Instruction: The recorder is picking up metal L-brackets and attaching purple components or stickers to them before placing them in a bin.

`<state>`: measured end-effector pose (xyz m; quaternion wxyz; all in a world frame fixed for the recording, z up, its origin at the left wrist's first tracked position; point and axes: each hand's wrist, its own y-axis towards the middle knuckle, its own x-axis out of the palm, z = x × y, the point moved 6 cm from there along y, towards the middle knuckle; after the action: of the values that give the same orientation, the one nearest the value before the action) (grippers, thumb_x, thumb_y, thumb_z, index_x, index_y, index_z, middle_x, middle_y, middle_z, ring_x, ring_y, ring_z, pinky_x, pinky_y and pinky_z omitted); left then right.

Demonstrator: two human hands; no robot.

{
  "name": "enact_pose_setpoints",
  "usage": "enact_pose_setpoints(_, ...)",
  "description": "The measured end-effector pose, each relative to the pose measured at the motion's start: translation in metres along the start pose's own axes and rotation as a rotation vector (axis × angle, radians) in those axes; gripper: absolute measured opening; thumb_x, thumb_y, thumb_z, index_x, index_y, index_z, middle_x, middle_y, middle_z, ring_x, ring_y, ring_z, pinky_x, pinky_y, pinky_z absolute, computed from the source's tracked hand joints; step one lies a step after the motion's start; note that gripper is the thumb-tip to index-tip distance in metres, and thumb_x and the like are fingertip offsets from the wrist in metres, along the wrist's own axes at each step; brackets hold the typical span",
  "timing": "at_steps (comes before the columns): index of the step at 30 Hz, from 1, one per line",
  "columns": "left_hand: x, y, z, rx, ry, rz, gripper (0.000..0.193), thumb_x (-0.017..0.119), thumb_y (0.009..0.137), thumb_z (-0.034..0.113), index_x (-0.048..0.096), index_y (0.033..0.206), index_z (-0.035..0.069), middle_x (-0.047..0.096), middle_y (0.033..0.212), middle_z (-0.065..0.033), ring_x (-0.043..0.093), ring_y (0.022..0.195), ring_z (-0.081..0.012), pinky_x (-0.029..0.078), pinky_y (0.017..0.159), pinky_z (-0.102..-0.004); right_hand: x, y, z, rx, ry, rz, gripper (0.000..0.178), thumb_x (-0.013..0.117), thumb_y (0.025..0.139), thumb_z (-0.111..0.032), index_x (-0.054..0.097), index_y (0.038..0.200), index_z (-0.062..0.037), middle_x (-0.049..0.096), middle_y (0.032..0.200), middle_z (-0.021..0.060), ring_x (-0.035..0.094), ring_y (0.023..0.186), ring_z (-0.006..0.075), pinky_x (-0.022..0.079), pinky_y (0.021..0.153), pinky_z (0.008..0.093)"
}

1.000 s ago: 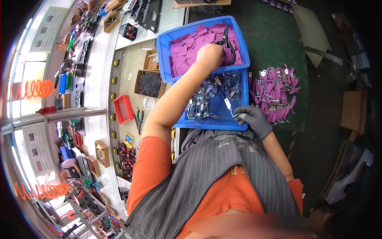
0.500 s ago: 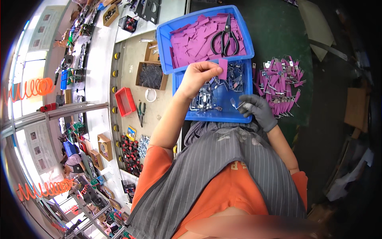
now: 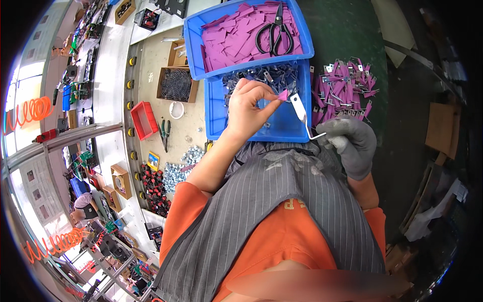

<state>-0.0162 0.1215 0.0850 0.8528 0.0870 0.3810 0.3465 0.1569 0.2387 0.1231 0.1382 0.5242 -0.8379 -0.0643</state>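
Observation:
My bare left hand (image 3: pixel 250 111) pinches a small purple sleeve (image 3: pixel 284 95) between thumb and fingertips. My right hand (image 3: pixel 354 146), in a grey glove, grips a bent metal bracket (image 3: pixel 300 109) by its short foot. The bracket's flat holed end points up, close beside the purple piece; whether they touch I cannot tell. Below both hands is a blue bin (image 3: pixel 282 134) with loose metal brackets (image 3: pixel 271 75) in it. Above it a second blue bin (image 3: pixel 193 43) holds flat purple sleeves (image 3: pixel 231 43) with black-handled scissors (image 3: pixel 274 40) lying on them.
Right of the bins, brackets with purple covers (image 3: pixel 347 90) lie piled on a green surface (image 3: pixel 337 25). To the left are a red tray (image 3: pixel 144 121), pliers (image 3: pixel 164 135), a white ring (image 3: pixel 176 109), a cardboard box of dark coils (image 3: pixel 176 84) and small metal parts (image 3: pixel 176 173).
My right hand has risen from the lower bin with the bracket, bringing its flat end up to the purple sleeve. My left hand has turned the sleeve toward it. The view has shifted slightly.

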Motion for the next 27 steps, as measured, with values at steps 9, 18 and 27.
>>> enact_pose_setpoints(9, 0.003, -0.001, 0.011, 0.046, -0.024, -0.096, 0.016, 0.075, 0.063, 0.006, 0.06, 0.07, 0.009, 0.065, 0.083, -0.0017, 0.057, 0.076, -0.0203, 0.046, 0.069, -0.0302, 0.002, 0.005, 0.0, 0.038, -0.219, -0.175, 0.014, 0.058, 0.081, -0.004, 0.062, 0.093, 0.0033, 0.066, 0.083, 0.0114, 0.064, 0.071, 0.0164, 0.05, 0.064, 0.0259)
enact_pose_setpoints(18, 0.006, -0.006, 0.009, 0.024, -0.096, -0.176, 0.015, 0.072, 0.068, 0.005, 0.058, 0.074, 0.006, 0.068, 0.091, -0.0047, 0.06, 0.072, -0.0188, 0.045, 0.062, -0.0277, -0.01, -0.006, -0.004, 0.027, -0.073, 0.04, 0.016, 0.058, 0.085, -0.01, 0.061, 0.093, 0.0038, 0.065, 0.086, 0.0112, 0.062, 0.074, 0.0146, 0.049, 0.066, 0.0252)
enact_pose_setpoints(27, 0.012, -0.011, 0.01, -0.049, -0.21, -0.285, 0.014, 0.07, 0.071, 0.004, 0.058, 0.078, 0.005, 0.067, 0.093, -0.0054, 0.057, 0.065, -0.0157, 0.044, 0.057, -0.0261, -0.005, -0.007, 0.005, 0.108, -0.048, -0.111, 0.017, 0.056, 0.087, -0.009, 0.06, 0.097, 0.0035, 0.065, 0.087, 0.0092, 0.06, 0.073, 0.0106, 0.048, 0.064, 0.022)
